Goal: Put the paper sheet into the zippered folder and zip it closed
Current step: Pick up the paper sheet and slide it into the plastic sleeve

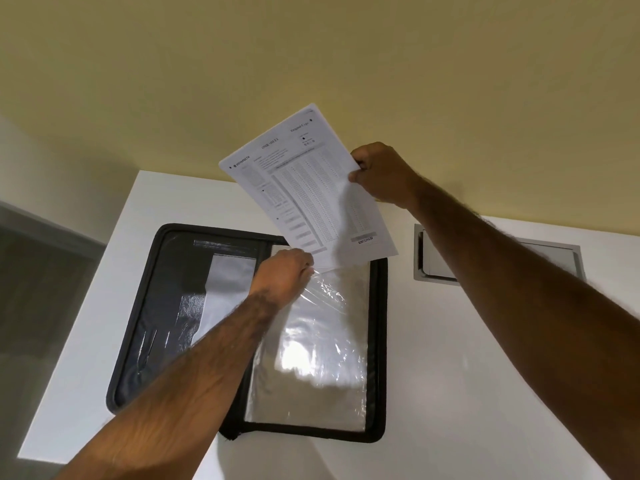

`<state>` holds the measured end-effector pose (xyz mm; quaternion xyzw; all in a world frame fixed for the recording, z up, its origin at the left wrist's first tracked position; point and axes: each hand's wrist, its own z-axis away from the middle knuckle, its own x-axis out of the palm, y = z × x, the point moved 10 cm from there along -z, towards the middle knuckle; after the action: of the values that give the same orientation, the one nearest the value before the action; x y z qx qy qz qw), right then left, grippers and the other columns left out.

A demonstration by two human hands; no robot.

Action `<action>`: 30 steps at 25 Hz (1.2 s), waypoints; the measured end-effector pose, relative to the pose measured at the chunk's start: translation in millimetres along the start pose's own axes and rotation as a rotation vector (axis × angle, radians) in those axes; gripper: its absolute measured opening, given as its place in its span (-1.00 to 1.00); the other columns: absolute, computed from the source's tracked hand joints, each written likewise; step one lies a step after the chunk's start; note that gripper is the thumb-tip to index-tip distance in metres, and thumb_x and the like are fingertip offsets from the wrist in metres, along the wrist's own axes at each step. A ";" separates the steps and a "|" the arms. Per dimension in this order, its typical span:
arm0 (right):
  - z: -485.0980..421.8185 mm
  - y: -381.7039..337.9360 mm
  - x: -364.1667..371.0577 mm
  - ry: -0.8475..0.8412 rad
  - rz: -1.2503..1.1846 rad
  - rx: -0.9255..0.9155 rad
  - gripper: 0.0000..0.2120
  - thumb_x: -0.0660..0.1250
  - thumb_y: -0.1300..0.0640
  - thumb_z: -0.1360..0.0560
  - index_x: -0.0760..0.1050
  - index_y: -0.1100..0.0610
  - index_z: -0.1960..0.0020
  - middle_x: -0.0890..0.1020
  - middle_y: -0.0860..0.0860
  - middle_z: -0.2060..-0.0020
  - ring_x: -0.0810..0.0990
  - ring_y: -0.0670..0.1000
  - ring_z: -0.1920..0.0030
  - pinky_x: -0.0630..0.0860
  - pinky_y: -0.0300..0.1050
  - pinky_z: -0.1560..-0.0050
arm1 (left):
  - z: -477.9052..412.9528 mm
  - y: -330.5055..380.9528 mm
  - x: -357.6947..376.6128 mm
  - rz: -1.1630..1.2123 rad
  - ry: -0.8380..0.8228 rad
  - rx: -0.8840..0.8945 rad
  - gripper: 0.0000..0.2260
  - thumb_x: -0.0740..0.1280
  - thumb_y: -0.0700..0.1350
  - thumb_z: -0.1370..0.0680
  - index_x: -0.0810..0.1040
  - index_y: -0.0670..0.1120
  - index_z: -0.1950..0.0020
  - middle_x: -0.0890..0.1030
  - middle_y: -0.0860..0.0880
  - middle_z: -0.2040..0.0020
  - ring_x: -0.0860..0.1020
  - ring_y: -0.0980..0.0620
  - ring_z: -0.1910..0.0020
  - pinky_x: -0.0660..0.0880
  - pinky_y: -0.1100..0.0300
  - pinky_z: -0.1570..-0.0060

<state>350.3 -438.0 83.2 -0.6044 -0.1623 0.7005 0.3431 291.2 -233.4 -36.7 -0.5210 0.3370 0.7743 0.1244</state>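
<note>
The paper sheet (308, 188) hangs tilted in mid-frame, its right edge pinched in the closed right hand (379, 176), and its lower end dips toward the mouth of a clear plastic sleeve (311, 344) just below. The left hand (285, 271), closed on the sleeve's top edge, sits right beside the sheet's bottom corner. The black zippered folder (377, 341) lies open and flat on the white worktop (450, 375), with a grey recessed hatch (429, 254) at its right.

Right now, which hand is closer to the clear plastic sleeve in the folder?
Left. The left hand pinches the top edge of the clear sleeve, holding it open. The right hand is up above the folder, gripping the paper sheet by its far edge.
</note>
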 end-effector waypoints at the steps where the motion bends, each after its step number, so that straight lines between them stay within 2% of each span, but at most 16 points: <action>1: -1.0 -0.3 3.9 -0.009 -0.015 0.005 -0.86 0.32 0.30 -0.52 0.53 0.41 0.04 0.53 0.13 0.17 0.47 0.08 0.18 0.36 -0.21 0.30 | -0.5 4.5 1.4 0.000 -0.004 0.008 -0.84 0.27 0.09 -0.62 0.58 0.06 0.04 0.58 0.11 0.13 0.55 0.05 0.12 0.54 0.10 0.16; 4: -5.6 -0.1 13.7 -0.029 -0.053 0.008 -0.84 0.32 0.32 -0.52 0.52 0.44 0.01 0.50 0.12 0.17 0.44 0.06 0.19 0.32 -0.22 0.31 | -3.3 25.7 5.7 -0.033 -0.010 0.058 -0.73 0.22 0.16 -0.64 0.58 0.05 0.08 0.54 0.10 0.17 0.55 0.05 0.16 0.53 0.12 0.23; 7: -8.9 3.0 19.7 -0.040 -0.135 0.035 -0.85 0.32 0.31 -0.52 0.57 0.38 -0.04 0.54 0.10 0.17 0.45 0.00 0.28 0.37 -0.25 0.36 | -8.0 52.1 8.9 -0.024 -0.017 0.092 -0.76 0.21 0.09 -0.65 0.63 0.02 -0.01 0.60 0.06 0.09 0.60 -0.01 0.10 0.56 0.08 0.18; 10: -11.6 6.4 25.2 -0.031 -0.197 0.060 -0.81 0.32 0.30 -0.52 0.60 0.31 -0.10 0.65 0.12 0.12 0.47 -0.08 0.36 0.38 -0.40 0.47 | -8.4 74.6 3.0 0.027 0.045 0.100 -0.78 0.24 0.00 -0.64 0.67 -0.04 -0.05 0.65 0.04 0.01 0.63 -0.05 0.07 0.59 0.05 0.14; 13: -13.3 9.7 30.7 -0.024 -0.216 0.084 -0.78 0.32 0.29 -0.52 0.59 0.32 -0.13 0.69 0.21 -0.05 0.54 0.01 0.23 0.45 -0.22 0.31 | -7.0 89.1 0.5 0.023 0.100 0.126 -0.78 0.24 -0.04 -0.65 0.66 -0.09 -0.05 0.64 0.00 0.01 0.62 -0.10 0.09 0.59 0.03 0.15; 17: -14.1 11.5 33.4 -0.023 -0.251 0.086 -0.79 0.32 0.29 -0.52 0.61 0.28 -0.13 0.70 0.19 -0.04 0.59 0.02 0.25 0.47 -0.21 0.34 | -6.9 89.6 -0.9 0.081 0.149 0.000 -0.75 0.20 -0.03 -0.65 0.62 -0.13 0.00 0.54 -0.01 0.05 0.55 -0.07 0.16 0.55 0.08 0.21; 20: -13.4 17.6 34.8 -0.011 -0.261 0.110 -0.78 0.31 0.30 -0.53 0.59 0.33 -0.14 0.67 0.26 -0.10 0.67 0.27 0.00 0.64 0.11 0.15 | -3.9 101.5 -11.1 0.122 0.219 0.010 -0.76 0.27 -0.08 -0.65 0.67 -0.15 0.05 0.57 -0.03 0.06 0.56 -0.04 0.17 0.58 0.10 0.20; 22: -11.6 23.0 36.1 -0.003 -0.272 0.129 -0.78 0.31 0.31 -0.52 0.58 0.35 -0.14 0.67 0.29 -0.10 0.65 0.32 -0.06 0.64 0.22 0.05 | -4.8 103.6 -15.2 0.158 0.224 0.000 -0.78 0.30 -0.09 -0.64 0.69 -0.15 0.04 0.60 -0.03 0.04 0.58 -0.02 0.13 0.59 0.13 0.16; 26: -8.2 29.7 38.1 0.012 -0.281 0.149 -0.78 0.31 0.31 -0.53 0.59 0.33 -0.15 0.68 0.24 -0.07 0.67 0.28 -0.03 0.66 0.26 0.04 | -10.3 102.1 -19.3 0.210 0.209 -0.034 -0.80 0.29 -0.08 -0.64 0.68 -0.12 0.02 0.63 -0.01 0.03 0.59 0.03 0.08 0.52 0.24 0.09; 30: -9.1 27.4 39.3 0.008 -0.290 0.149 -0.79 0.31 0.32 -0.54 0.58 0.36 -0.14 0.68 0.25 -0.06 0.69 0.28 -0.01 0.68 0.26 0.08 | -8.5 101.5 -21.5 0.154 0.215 -0.119 -0.80 0.26 -0.09 -0.65 0.62 -0.16 0.02 0.57 -0.04 0.05 0.56 0.03 0.12 0.52 0.22 0.15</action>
<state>349.8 -432.6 34.6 -0.5504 -0.1937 0.6513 0.4852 251.3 -310.8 20.2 -0.5801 0.3407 0.7399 -0.0034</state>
